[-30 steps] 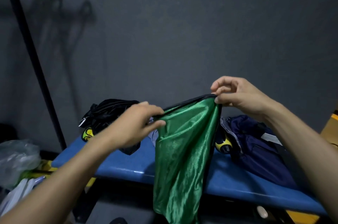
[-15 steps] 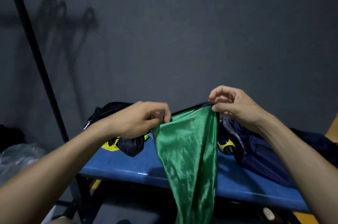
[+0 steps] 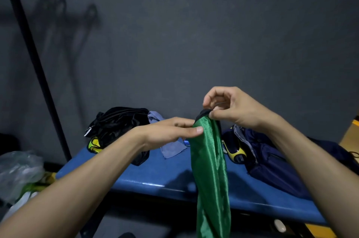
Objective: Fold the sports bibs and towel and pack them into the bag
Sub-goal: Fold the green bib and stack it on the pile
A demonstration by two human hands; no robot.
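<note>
Both grips pinched the green bib's (image 3: 210,169) black-trimmed top together: left hand (image 3: 171,133) beside right hand (image 3: 233,110). It hung above the blue desk (image 3: 155,177); bag (image 3: 272,164) apparently right.

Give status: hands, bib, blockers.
Left hand and right hand pinch green bib top together. Bib hangs folded lengthwise over blue bench. Nothing blocking.

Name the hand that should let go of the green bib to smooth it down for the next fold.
Left. The right hand pinches the green bib at its black top edge, bearing the hanging cloth; the left hand only pinches lower on the side, so it probably frees more easily.
</note>
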